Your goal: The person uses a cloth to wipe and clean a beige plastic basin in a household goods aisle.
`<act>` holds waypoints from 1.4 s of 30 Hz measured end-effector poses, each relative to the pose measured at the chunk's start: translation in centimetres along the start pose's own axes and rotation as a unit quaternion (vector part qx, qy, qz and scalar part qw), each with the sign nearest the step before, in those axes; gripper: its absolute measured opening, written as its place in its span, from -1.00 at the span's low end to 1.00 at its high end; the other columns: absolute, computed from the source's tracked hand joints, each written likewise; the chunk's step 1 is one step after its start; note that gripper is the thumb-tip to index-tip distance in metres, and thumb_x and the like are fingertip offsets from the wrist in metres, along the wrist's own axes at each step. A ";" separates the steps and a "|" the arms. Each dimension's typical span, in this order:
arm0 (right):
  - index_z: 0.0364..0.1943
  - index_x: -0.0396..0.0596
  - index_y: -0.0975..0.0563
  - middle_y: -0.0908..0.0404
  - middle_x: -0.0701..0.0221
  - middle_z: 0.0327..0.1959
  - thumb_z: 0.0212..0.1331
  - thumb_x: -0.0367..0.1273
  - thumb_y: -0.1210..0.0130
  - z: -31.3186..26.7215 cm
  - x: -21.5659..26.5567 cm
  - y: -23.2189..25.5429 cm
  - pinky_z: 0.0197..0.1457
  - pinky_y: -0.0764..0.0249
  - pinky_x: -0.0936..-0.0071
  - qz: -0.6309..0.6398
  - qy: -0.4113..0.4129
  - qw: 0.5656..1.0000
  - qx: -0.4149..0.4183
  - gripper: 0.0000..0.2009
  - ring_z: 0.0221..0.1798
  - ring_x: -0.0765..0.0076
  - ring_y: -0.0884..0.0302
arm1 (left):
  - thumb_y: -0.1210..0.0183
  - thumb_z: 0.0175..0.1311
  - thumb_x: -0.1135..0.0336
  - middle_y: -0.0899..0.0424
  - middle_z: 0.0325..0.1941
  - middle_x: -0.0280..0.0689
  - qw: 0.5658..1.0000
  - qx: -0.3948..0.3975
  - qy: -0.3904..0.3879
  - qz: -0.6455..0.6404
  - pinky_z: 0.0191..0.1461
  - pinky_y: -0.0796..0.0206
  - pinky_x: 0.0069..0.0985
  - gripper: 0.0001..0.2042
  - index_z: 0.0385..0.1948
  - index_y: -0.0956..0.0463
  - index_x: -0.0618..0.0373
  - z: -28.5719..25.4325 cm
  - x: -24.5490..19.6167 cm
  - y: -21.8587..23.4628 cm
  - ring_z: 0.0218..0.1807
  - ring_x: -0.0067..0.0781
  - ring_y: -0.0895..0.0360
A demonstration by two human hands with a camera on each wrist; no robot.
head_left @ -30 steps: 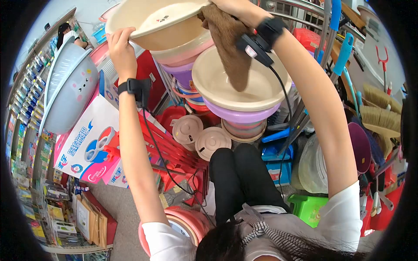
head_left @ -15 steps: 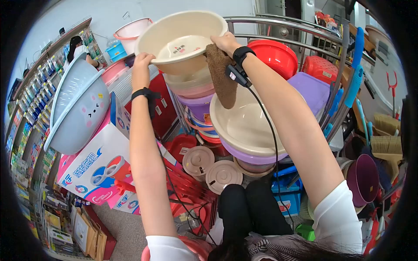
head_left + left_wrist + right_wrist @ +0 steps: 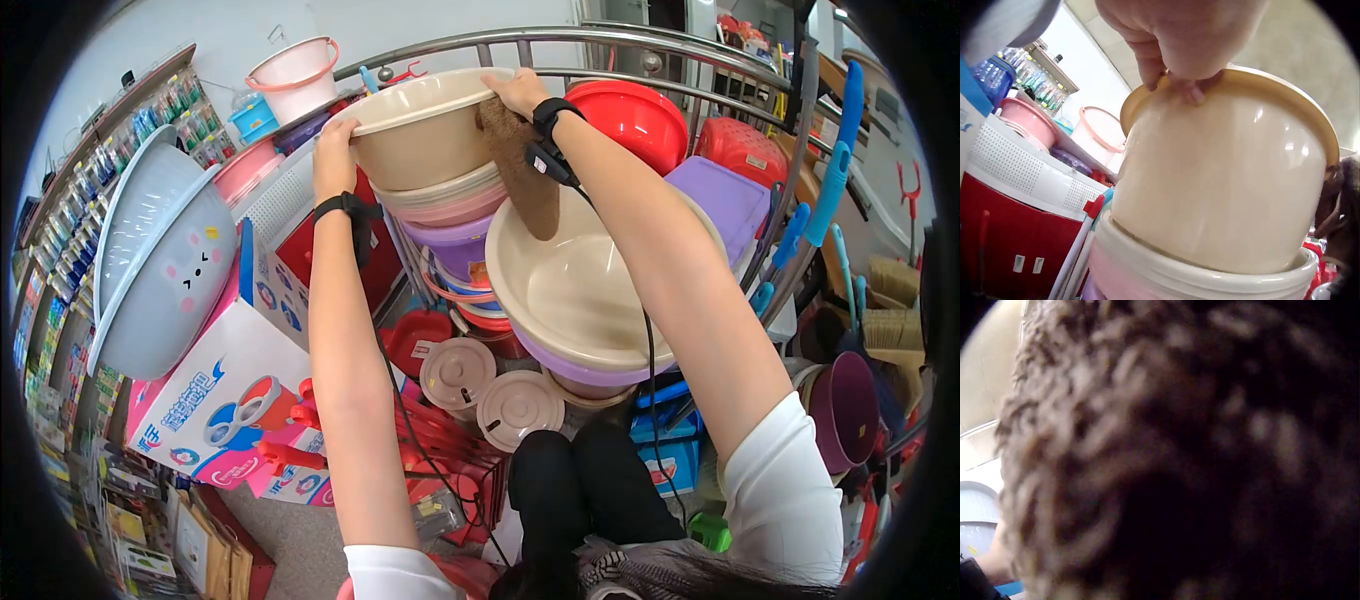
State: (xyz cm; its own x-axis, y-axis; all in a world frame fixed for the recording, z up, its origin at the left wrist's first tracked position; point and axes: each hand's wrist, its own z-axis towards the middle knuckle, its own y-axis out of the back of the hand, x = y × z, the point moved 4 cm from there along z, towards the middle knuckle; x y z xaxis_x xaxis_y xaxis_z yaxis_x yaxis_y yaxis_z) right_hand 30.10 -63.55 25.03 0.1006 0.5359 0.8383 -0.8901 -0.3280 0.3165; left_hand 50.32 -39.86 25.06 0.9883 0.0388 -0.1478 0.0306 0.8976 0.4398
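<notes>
A cream plastic basin stands at the top of a stack of basins, its base inside the pale rim below in the left wrist view. My left hand grips its rim on the left, fingertips curled under the lip. At the far right of the rim, my right hand holds the edge along with a brown fleecy cloth. The cloth hangs down beside the basin and fills most of the right wrist view, hiding the right fingers there.
Another cream basin tops a second stack, right of the first. A metal rail curves behind, with a red basin and a purple lid nearby. Grey-blue basins lean on a carton at left; lidded buckets stand near the knees.
Both hands have lowered the cream basin from a raised, tilted position onto the stack, where it stands more level. The cloth came down with the right hand. The head view has shifted too.
</notes>
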 end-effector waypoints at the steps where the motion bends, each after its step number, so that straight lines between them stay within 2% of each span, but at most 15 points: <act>1: -0.03 -0.17 -0.62 -0.64 0.06 0.03 0.09 -0.03 -0.21 -0.5 0.3 0.5 0.25 -0.43 0.21 -0.081 0.004 0.995 -0.053 -0.49 0.16 0.02 -0.57 | 0.05 0.14 0.61 -0.62 -0.16 -0.04 1.000 0.002 0.000 0.000 0.01 -0.44 -0.20 -0.69 -0.18 -0.62 0.11 0.1 -0.1 -0.3 -0.03 0.00 -0.60; 3: -0.06 -0.16 -0.64 -0.65 0.04 0.02 0.10 0.01 -0.18 -0.8 1.6 1.9 0.23 -0.43 0.18 -0.157 0.005 0.982 -0.108 -0.48 0.16 0.00 -0.57 | 0.01 0.13 0.61 -0.63 -0.17 -0.09 0.998 -0.018 -0.017 0.058 0.01 -0.45 -0.19 -0.70 -0.18 -0.62 0.09 0.6 -0.4 -0.4 -0.04 -0.01 -0.60; 5: -0.09 -0.13 -0.65 -0.64 0.02 0.00 0.10 0.07 -0.12 -0.9 3.5 3.6 0.19 -0.46 0.13 -0.249 0.014 0.967 -0.056 -0.46 0.12 -0.04 -0.58 | 0.03 0.10 0.66 -0.62 -0.20 -0.09 0.997 -0.016 -0.022 0.072 -0.05 -0.44 -0.22 -0.66 -0.16 -0.60 0.10 1.0 -1.0 -0.3 -0.10 -0.04 -0.62; 10: -0.08 -0.14 -0.65 -0.62 -0.03 0.01 0.06 0.01 -0.09 -1.8 9.2 9.0 0.13 -0.50 0.10 -0.273 0.056 0.953 -0.121 -0.47 0.07 -0.07 -0.60 | 0.04 0.06 0.71 -0.60 -0.26 -0.09 0.996 -0.019 -0.037 0.081 -0.11 -0.43 -0.23 -0.64 -0.15 -0.58 0.11 1.3 -1.5 -0.5 -0.17 -0.08 -0.64; 11: -0.21 -0.19 -0.66 -0.69 0.01 -0.27 0.11 -0.03 -0.12 -1.2 8.7 8.7 -0.04 -0.54 0.13 -0.298 0.130 0.914 -0.242 -0.54 -0.16 -0.10 -0.67 | 0.04 0.06 0.71 -0.60 -0.26 -0.09 0.996 -0.014 -0.035 0.085 -0.10 -0.43 -0.21 -0.64 -0.16 -0.58 0.12 1.2 -1.5 -0.4 -0.16 -0.05 -0.64; 15: -0.31 -0.10 -0.68 -0.65 -0.07 -0.24 0.04 -0.11 -0.15 0.6 8.7 9.7 0.02 -0.48 0.03 -0.242 0.178 0.941 -0.154 -0.66 -0.08 -0.23 -0.59 | 0.03 0.07 0.70 -0.59 -0.24 -0.06 0.995 -0.013 -0.035 0.090 -0.09 -0.41 -0.16 -0.65 -0.16 -0.58 0.13 0.7 -2.1 0.2 -0.13 0.04 -0.60; 17: -0.09 -0.12 -0.65 -0.62 -0.06 -0.01 0.06 -0.04 -0.07 2.7 7.1 8.5 0.13 -0.50 0.10 -0.414 0.114 0.903 0.013 -0.52 0.05 -0.08 -0.61 | 0.02 0.07 0.69 -0.59 -0.24 -0.06 0.996 -0.014 -0.033 0.087 -0.09 -0.40 -0.15 -0.66 -0.16 -0.58 0.13 0.6 -2.2 0.3 -0.12 0.06 -0.59; 18: -0.09 -0.12 -0.65 -0.62 -0.06 -0.01 0.06 -0.04 -0.07 2.6 6.7 8.5 0.13 -0.50 0.10 -0.414 0.115 0.903 0.013 -0.52 0.05 -0.08 -0.61 | 0.01 0.07 0.68 -0.59 -0.23 -0.05 0.996 -0.015 -0.032 0.084 -0.08 -0.40 -0.13 -0.67 -0.16 -0.58 0.12 0.6 -2.1 0.3 -0.11 0.08 -0.58; 21: -0.12 -0.06 -0.65 -0.61 -0.09 0.01 0.04 -0.25 -0.12 2.0 5.5 7.7 0.15 -0.49 0.07 -0.425 0.171 0.876 0.150 -0.66 0.05 -0.28 -0.56 | 0.00 0.07 0.67 -0.58 -0.23 -0.05 0.996 -0.015 -0.028 0.081 -0.08 -0.40 -0.13 -0.68 -0.16 -0.58 0.11 0.7 -2.2 0.4 -0.11 0.07 -0.58; 26: -0.08 0.13 -0.59 -0.58 0.06 -0.03 0.11 -0.43 -0.09 4.6 5.4 8.3 0.14 -0.47 -0.03 -0.445 0.295 0.846 -0.008 -0.73 0.01 -0.30 -0.54 | -0.03 0.14 0.56 -0.61 -0.21 -0.13 0.992 0.018 -0.012 0.121 -0.05 -0.48 -0.15 -0.77 -0.22 -0.58 0.08 1.0 -2.3 0.3 -0.06 0.00 -0.59; 28: -0.38 -0.12 -0.61 -0.53 -0.13 -0.18 0.09 -0.33 -0.08 3.1 7.5 9.2 0.03 -0.43 0.01 -0.373 0.379 0.827 -0.182 -0.83 -0.07 -0.31 -0.48 | -0.02 0.07 0.66 -0.59 -0.23 -0.07 0.993 0.009 -0.019 0.114 -0.07 -0.41 -0.10 -0.70 -0.20 -0.57 0.09 1.0 -2.6 0.3 -0.09 0.05 -0.60; 32: -0.23 -0.15 -0.47 -0.40 -0.14 -0.12 0.15 -0.48 0.07 2.3 8.1 10.1 0.02 -0.37 -0.06 -0.374 0.378 0.801 -0.275 -0.86 -0.09 -0.32 -0.38 | -0.04 0.16 0.54 -0.60 -0.21 -0.16 0.990 0.028 -0.023 0.139 -0.07 -0.50 -0.16 -0.78 -0.21 -0.59 0.05 1.0 -2.3 -1.0 -0.06 -0.02 -0.60; 36: -0.04 0.16 -0.49 -0.53 0.12 -0.03 0.17 -0.42 -0.07 3.8 6.3 9.4 0.12 -0.47 -0.04 -0.434 0.330 0.809 -0.219 -0.74 -0.03 -0.30 -0.54 | -0.05 0.19 0.51 -0.60 -0.18 -0.19 0.977 0.044 -0.076 0.192 -0.08 -0.53 -0.18 -0.79 -0.21 -0.60 0.02 -0.2 -2.7 -4.1 -0.05 -0.08 -0.61; 37: -0.04 0.08 -0.37 -0.55 0.05 -0.10 0.25 -0.49 0.07 2.8 5.7 8.7 0.00 -0.47 -0.02 -0.410 0.329 0.827 -0.200 -0.78 -0.08 -0.24 -0.55 | -0.06 0.17 0.52 -0.60 -0.20 -0.17 0.978 0.068 -0.058 0.188 -0.08 -0.53 -0.17 -0.79 -0.21 -0.60 0.03 -0.7 -2.7 -4.6 -0.05 -0.07 -0.61; 42: 0.09 0.27 -0.36 -0.51 0.07 -0.06 0.29 -0.42 0.04 0.9 4.6 6.2 -0.02 -0.57 0.03 -0.419 0.291 0.854 -0.102 -0.68 -0.07 -0.20 -0.63 | -0.09 0.04 0.64 -0.63 -0.21 0.00 0.985 0.149 -0.055 0.064 -0.05 -0.43 -0.13 -0.71 -0.22 -0.63 0.11 -2.8 1.1 -5.6 -0.08 0.11 -0.58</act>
State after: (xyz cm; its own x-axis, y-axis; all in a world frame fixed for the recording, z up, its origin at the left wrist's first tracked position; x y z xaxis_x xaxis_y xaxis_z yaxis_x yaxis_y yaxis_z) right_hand 25.45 -63.76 31.23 0.5548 0.8315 -0.0272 -0.6787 0.4712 0.5633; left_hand 50.78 -43.64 19.91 0.9967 0.0800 0.0152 -0.0682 0.7188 0.6919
